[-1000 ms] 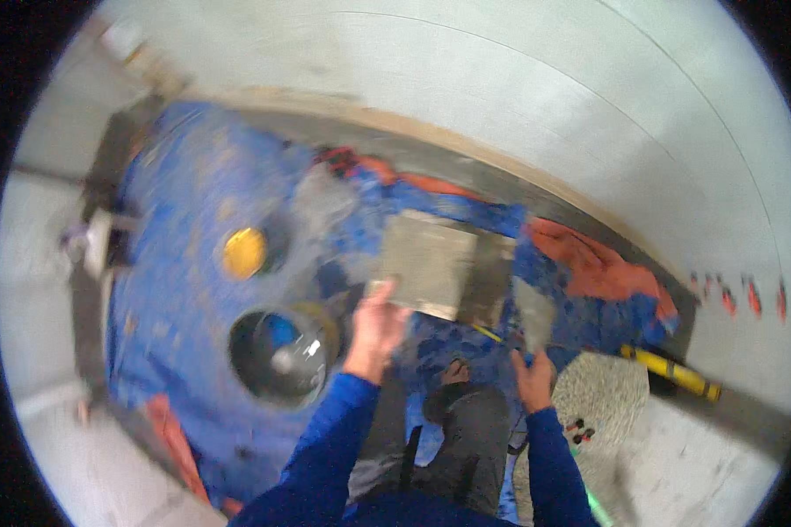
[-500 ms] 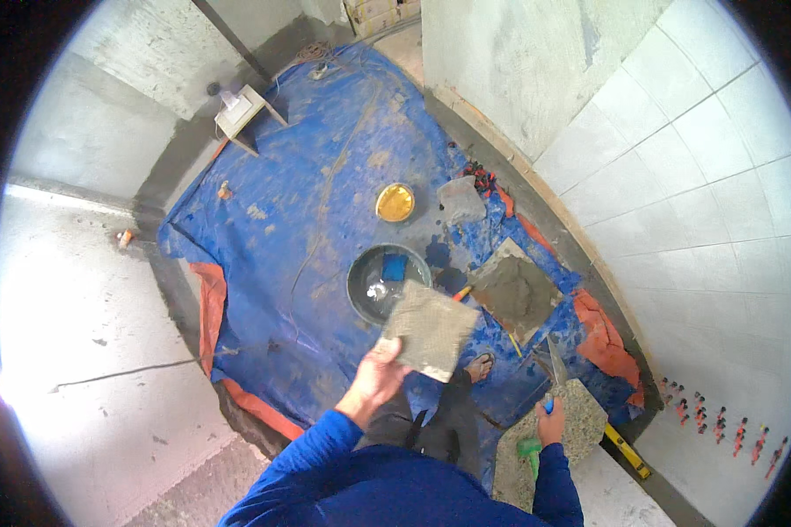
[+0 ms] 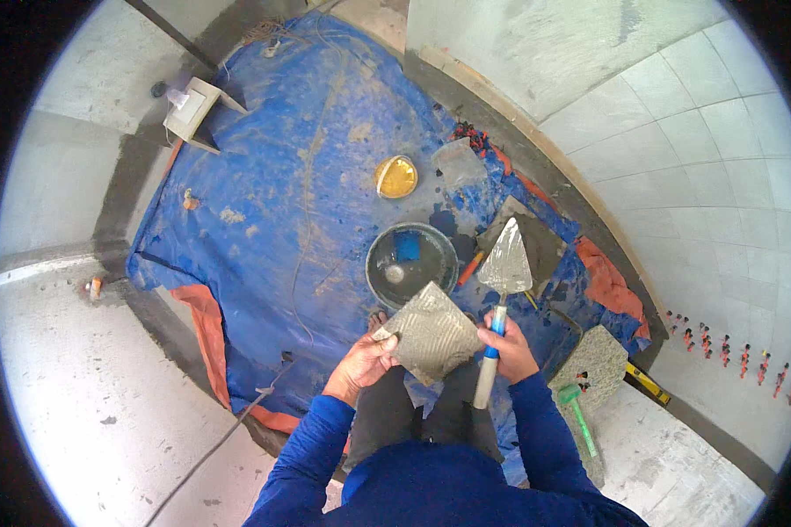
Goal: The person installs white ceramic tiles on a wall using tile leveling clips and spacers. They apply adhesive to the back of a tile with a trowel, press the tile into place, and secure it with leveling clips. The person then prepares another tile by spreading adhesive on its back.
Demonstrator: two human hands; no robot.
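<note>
My left hand (image 3: 365,360) grips the left corner of a square tile (image 3: 431,334) whose upper face shows ridged grey mortar. My right hand (image 3: 508,347) is closed on a pointed trowel (image 3: 505,259) with a blue and white handle, blade upward, and is at the tile's right corner. Behind the tile is a grey basin (image 3: 378,272) with liquid and a blue object in it. A board with grey mortar (image 3: 545,259) lies right of the basin, partly hidden by the blade.
On the blue tarp (image 3: 272,176) are a yellow container (image 3: 395,178) and cable. A small stand (image 3: 204,110) is upper left. At right are a speckled slab (image 3: 593,369), green mallet (image 3: 580,422), yellow level (image 3: 646,386) and tiled wall (image 3: 694,149) with orange clips (image 3: 747,360).
My right hand has brought the trowel inward and up, beside the tile's right corner. The tile is now held centrally between both hands, lower against the view of the basin.
</note>
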